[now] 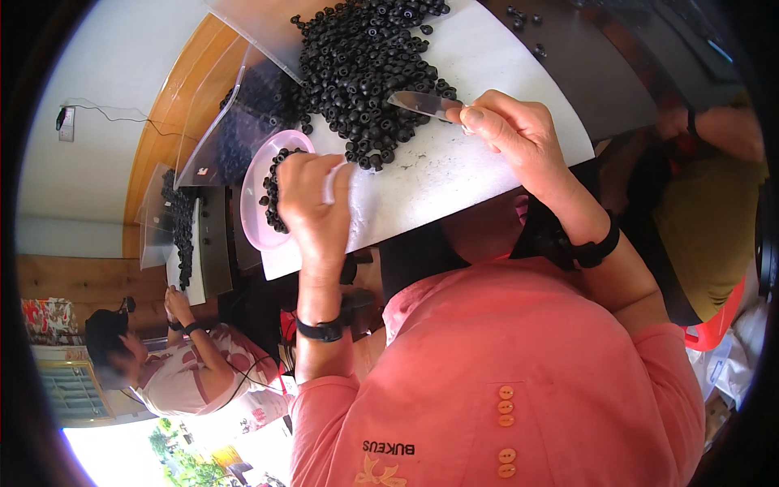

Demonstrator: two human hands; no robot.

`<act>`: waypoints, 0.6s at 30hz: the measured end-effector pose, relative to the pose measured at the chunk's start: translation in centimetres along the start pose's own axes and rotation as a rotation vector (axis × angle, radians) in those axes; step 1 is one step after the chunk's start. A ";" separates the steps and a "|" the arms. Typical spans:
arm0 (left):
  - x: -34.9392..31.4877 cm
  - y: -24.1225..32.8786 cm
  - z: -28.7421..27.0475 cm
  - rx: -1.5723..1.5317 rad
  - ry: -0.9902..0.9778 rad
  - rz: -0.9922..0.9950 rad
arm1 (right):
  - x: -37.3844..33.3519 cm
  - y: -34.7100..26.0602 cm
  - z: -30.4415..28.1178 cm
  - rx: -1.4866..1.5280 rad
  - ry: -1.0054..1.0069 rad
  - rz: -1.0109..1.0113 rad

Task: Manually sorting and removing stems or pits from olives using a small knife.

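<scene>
My right hand (519, 134) is closed around the handle end of a small knife (422, 104). The knife's blade points left, over the edge of a large pile of small round black parts (365, 81), several with a hole showing. My left hand (312, 203) is at the right side of a shallow pink bowl (254, 195), next to the black parts inside it. The left fingers are partly hidden and smeared, so I cannot make out whether they hold anything. Bowl and pile are on a white board (454, 178).
Clear plastic panels (215, 122) stand left of the pile. A few loose black parts (519, 18) lie on the dark table (584, 81) at the far right. Across at the left, a person (195, 365) sits by another black pile (180, 219). Another person's arm (726, 130) shows at right.
</scene>
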State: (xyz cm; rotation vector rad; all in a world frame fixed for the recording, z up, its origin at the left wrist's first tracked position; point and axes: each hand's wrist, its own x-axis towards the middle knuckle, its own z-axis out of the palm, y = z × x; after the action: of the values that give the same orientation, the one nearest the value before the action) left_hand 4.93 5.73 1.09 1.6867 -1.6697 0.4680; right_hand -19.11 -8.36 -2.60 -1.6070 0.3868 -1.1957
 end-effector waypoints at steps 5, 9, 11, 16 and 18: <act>0.7 2.2 2.1 0.167 -0.136 0.013 | 0.0 0.0 0.1 -0.012 -0.011 -0.012; 0.4 1.8 2.3 0.106 -0.168 0.037 | 0.0 0.1 0.1 -0.038 -0.006 -0.037; 0.2 1.7 2.3 0.091 -0.179 0.028 | -0.1 0.2 0.2 -0.041 0.005 -0.056; -0.3 1.3 2.5 0.029 -0.160 -0.059 | -0.1 0.2 0.1 -0.050 0.008 -0.066; -0.5 1.4 2.2 0.058 -0.153 -0.016 | -0.1 0.3 0.3 -0.042 0.018 -0.085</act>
State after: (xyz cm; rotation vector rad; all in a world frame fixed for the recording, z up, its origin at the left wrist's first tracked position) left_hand 3.05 4.62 -0.45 1.8162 -1.7643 0.3910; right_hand -18.85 -8.26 -2.93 -1.6639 0.3603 -1.2750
